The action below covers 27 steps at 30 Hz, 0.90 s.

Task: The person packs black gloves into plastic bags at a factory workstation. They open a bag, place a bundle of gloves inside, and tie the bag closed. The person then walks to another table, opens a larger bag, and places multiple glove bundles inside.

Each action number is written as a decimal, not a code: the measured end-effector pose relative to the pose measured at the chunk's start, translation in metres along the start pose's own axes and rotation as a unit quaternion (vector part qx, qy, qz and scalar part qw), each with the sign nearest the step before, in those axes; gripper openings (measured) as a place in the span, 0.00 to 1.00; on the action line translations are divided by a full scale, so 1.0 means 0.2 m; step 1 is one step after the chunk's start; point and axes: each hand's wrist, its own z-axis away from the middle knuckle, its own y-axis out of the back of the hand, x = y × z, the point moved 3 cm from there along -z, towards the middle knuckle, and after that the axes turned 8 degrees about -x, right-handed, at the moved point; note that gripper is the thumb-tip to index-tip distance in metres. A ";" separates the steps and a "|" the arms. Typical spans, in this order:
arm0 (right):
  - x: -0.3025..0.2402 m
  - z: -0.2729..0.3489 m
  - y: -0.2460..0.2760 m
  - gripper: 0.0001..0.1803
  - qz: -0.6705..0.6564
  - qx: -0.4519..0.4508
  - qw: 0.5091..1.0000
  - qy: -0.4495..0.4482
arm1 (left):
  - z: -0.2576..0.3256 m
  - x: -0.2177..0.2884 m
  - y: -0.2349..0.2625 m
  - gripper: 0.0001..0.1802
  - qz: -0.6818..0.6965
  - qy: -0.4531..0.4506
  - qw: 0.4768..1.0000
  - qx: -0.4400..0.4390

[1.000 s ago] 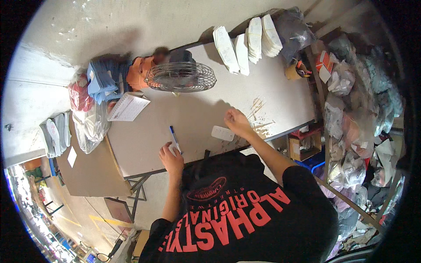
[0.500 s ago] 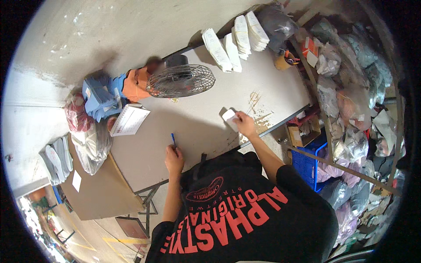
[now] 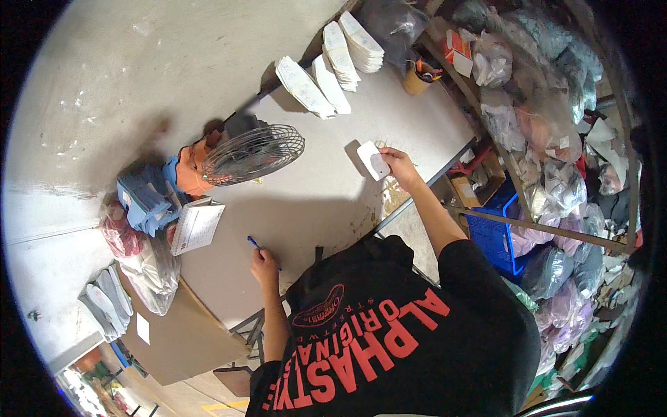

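My left hand (image 3: 264, 269) is closed round a blue pen (image 3: 253, 242), its upper end sticking out past the fingers over the near part of the grey table (image 3: 278, 201). My right hand (image 3: 400, 169) grips a white flat object with rounded corners (image 3: 374, 160) by its right edge. A small dark spot marks its face; its exact kind I cannot make out. It is held above the table, and its shadow falls to the left. The table's worn, stained patch lies beside this hand.
A black fan (image 3: 253, 154) stands at the table's back edge, near a spiral calendar (image 3: 200, 226) and blue folded bundles (image 3: 146, 201). Farther back are white stacks (image 3: 338, 59) and a yellow pen cup (image 3: 419, 76). Shelves of plastic bags (image 3: 549, 132) and a blue crate (image 3: 492, 233) flank the right.
My right hand has raised and tilted the white object, showing more of its face. My left hand still holds the pen, now angled more to the left. The whole view has turned somewhat.
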 end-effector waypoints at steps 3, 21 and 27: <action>-0.05 0.05 -0.04 0.15 -0.019 -0.034 0.999 -0.017 | 0.02 0.02 0.02 0.16 0.029 0.025 0.999 -0.025; -0.11 0.28 -0.60 0.19 -0.108 -0.175 0.978 -0.027 | 0.17 -0.12 -0.01 0.15 0.277 0.058 0.951 -0.122; -0.11 0.38 -0.76 0.20 -0.113 -0.215 0.970 -0.033 | 0.26 -0.19 0.03 0.13 0.326 0.097 0.928 -0.151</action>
